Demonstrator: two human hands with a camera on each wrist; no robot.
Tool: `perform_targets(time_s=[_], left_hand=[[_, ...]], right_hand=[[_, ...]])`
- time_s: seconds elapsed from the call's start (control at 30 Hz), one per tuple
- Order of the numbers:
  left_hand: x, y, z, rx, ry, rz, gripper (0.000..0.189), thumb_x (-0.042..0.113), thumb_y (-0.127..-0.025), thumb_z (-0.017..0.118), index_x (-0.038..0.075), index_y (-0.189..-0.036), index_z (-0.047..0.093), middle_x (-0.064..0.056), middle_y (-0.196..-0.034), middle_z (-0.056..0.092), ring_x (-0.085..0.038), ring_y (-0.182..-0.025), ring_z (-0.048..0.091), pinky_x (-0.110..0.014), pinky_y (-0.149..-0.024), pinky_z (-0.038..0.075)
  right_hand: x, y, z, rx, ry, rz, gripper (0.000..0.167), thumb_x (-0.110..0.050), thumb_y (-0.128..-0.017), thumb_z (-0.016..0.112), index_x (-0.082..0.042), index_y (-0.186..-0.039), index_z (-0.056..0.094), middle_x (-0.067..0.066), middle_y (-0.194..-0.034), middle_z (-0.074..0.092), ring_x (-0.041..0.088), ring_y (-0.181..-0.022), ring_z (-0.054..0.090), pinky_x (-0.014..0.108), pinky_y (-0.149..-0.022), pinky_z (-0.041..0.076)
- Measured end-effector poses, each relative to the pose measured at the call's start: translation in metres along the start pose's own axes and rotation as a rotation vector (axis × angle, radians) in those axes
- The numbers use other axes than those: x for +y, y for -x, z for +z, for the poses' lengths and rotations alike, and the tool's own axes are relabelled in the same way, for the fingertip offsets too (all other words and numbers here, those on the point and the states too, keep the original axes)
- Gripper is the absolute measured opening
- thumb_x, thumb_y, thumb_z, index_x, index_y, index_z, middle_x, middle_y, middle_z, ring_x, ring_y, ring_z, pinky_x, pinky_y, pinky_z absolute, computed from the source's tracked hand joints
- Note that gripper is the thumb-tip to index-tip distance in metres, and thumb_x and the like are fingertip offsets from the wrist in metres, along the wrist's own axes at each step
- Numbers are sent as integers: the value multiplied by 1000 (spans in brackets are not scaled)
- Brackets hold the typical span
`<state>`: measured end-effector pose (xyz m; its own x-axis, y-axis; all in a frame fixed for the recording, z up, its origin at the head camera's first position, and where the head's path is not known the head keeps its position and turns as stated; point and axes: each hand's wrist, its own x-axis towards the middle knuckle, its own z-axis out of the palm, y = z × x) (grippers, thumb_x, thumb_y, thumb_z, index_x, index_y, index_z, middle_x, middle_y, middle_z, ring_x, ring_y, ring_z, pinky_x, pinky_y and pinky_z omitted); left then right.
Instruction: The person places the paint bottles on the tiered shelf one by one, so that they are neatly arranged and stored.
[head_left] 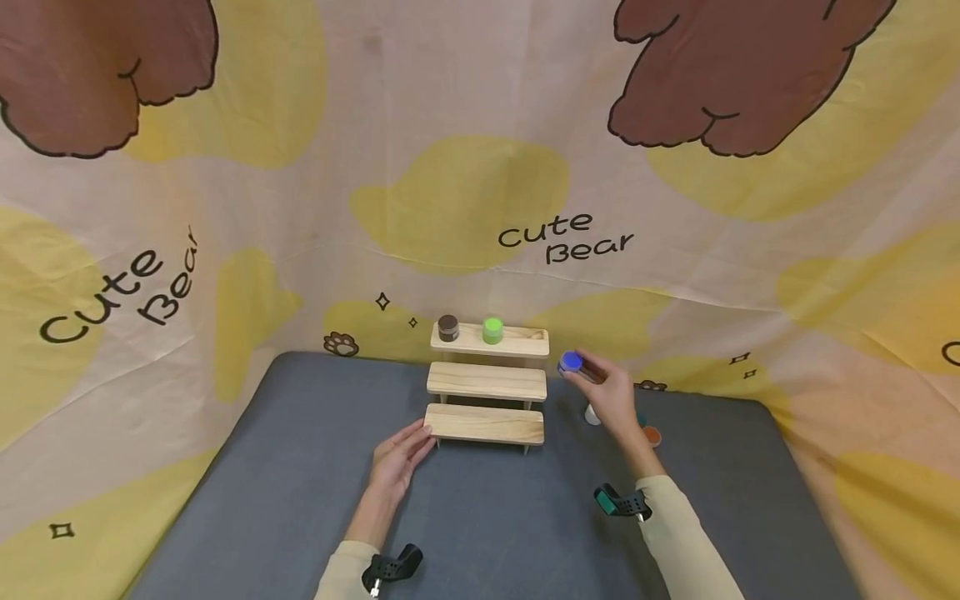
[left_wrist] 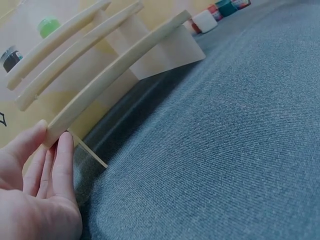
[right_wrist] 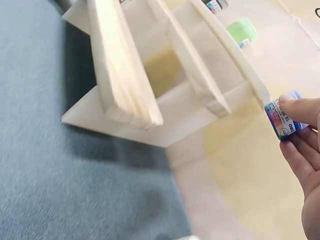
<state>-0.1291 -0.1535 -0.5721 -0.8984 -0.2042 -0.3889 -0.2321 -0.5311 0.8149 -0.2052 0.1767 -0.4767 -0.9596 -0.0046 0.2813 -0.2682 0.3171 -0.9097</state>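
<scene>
A three-step wooden display stand (head_left: pixel 486 382) stands at the back of the grey table. My left hand (head_left: pixel 399 460) pinches the left end of its lowest step between thumb and fingers, as the left wrist view shows. A small blue paint jar (right_wrist: pixel 282 119) with a label is held by the fingertips and thumb of my right hand (head_left: pixel 609 396), raised just right of the top step. On that top step sit a dark brown jar (head_left: pixel 447 327) at the left and a green jar (head_left: pixel 492 331) near the middle.
On the table behind my right forearm are a white jar (head_left: pixel 592 415), an orange-lidded jar (head_left: pixel 652 436) and a teal jar (left_wrist: pixel 226 8), partly hidden in the head view. A printed cloth (head_left: pixel 450 208) hangs close behind the stand.
</scene>
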Motion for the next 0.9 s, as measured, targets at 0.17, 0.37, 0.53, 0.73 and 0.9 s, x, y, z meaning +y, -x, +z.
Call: perform_targets(time_s=[0.17,0.37,0.53,0.73,0.9], left_hand=[[-1,1,-1,-2,-1,7,48,-4,-88,70,-15,-131,52,-14,-112,68,-16,-93,70,-31,-92,58],[-1,0,-1,-3,-4,20,48,-3,-88,70,-15,-130,52,-15,-113,67,-16,-93,70,-31,-92,59],[-2,-2,-1,4,7,21,48,-5,-86,71,-16,-129,53,-18,-113,67,-17,-92,70,-32,-91,59],[-3,-1,0,3,13,12,48,-4,-86,71,-16,-129,53,-18,-114,67,-18,-92,70,-33,-91,59],[-3,-1,-2,0,16,20,48,-4,-86,71,-16,-129,52,-18,-113,67,-18,-92,70,-33,-91,59]], right_hand=[[-22,-3,5,-32,-62,30,51,-3,-87,73,12,-132,54,28,-130,57,41,-119,57,16,-89,56],[-44,-9,13,-30,-35,3,50,1,-86,74,13,-130,55,30,-128,58,43,-117,57,29,-94,57],[-25,-28,22,-18,-6,-8,51,-9,-85,77,6,-131,59,22,-127,62,36,-115,61,40,-98,55],[-21,-40,31,-44,-11,2,50,-10,-85,78,3,-129,61,20,-124,64,32,-113,63,38,-97,56],[-24,-48,39,-58,-30,1,48,-7,-85,77,6,-128,61,24,-124,63,34,-113,62,35,-96,56]])
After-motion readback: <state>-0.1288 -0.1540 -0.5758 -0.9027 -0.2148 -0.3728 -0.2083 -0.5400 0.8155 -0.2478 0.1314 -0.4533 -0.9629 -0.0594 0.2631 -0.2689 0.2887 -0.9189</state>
